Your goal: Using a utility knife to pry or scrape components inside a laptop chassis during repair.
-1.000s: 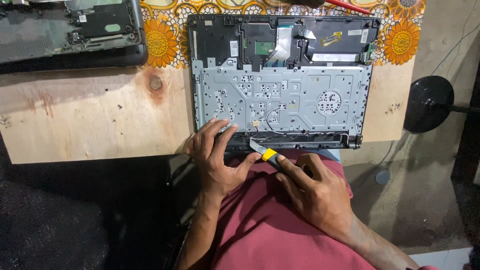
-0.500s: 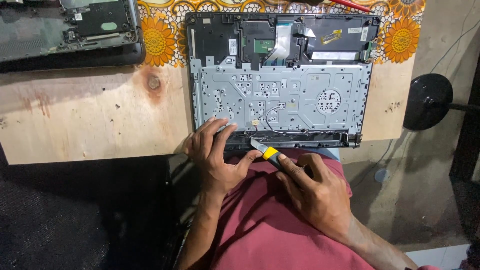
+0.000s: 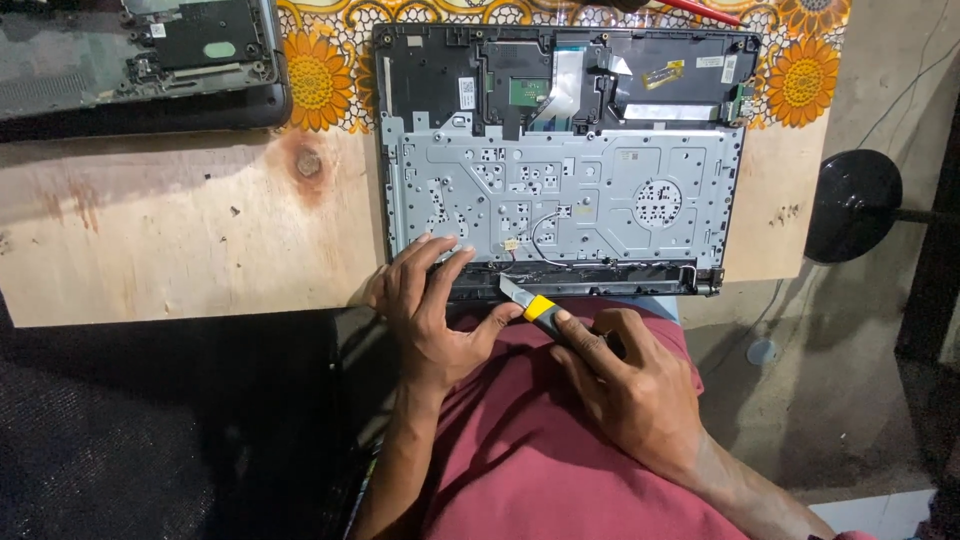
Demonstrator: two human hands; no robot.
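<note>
At the plywood bench's (image 3: 180, 240) near edge, a left hand (image 3: 430, 315) braces an opened laptop chassis (image 3: 560, 190), fingers spread flat; the right hand (image 3: 630, 385) grips a yellow-handled utility knife (image 3: 528, 303) against its thin, probably fragile hinge edge.

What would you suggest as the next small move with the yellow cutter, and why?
Probably ease the yellow cutter blade along the laptop base's near edge: its tip sits at that seam, the right hand holds it, and the left hand braces the corner.

Your head camera looks steeply down (close range) at the wooden bench (image 3: 190, 235) edge and your lap.
</note>
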